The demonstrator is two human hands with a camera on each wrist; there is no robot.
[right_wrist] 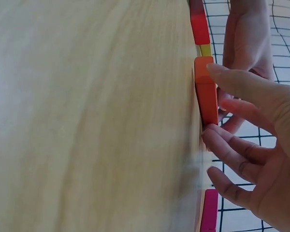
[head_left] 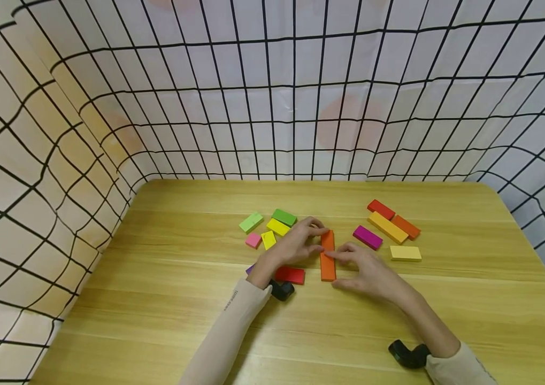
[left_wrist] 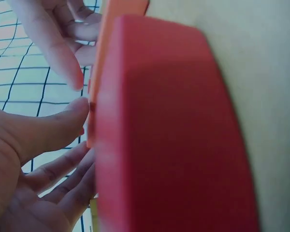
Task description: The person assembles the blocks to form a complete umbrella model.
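Note:
A long orange block [head_left: 328, 267] lies on the wooden table, pointing away from me. My left hand [head_left: 298, 241] holds its far part, the index finger at the far end and the thumb at the left edge. From the right, my right hand [head_left: 367, 270] touches the same block with fairly straight, spread fingers. Its index finger reaches over the middle, and its thumb is at the near end, as the right wrist view shows on the orange block [right_wrist: 209, 104]. A red block [head_left: 290, 275] lies below my left wrist and looms large in the left wrist view.
Left of the hands lie light green [head_left: 251, 222], green [head_left: 284, 217], yellow [head_left: 268, 239] and pink [head_left: 253, 240] blocks. Magenta [head_left: 367, 237], amber [head_left: 388, 227], red [head_left: 381, 209] and pale yellow [head_left: 405, 253] blocks are on the right. A black-gridded cloth [head_left: 277, 107] stands behind the table.

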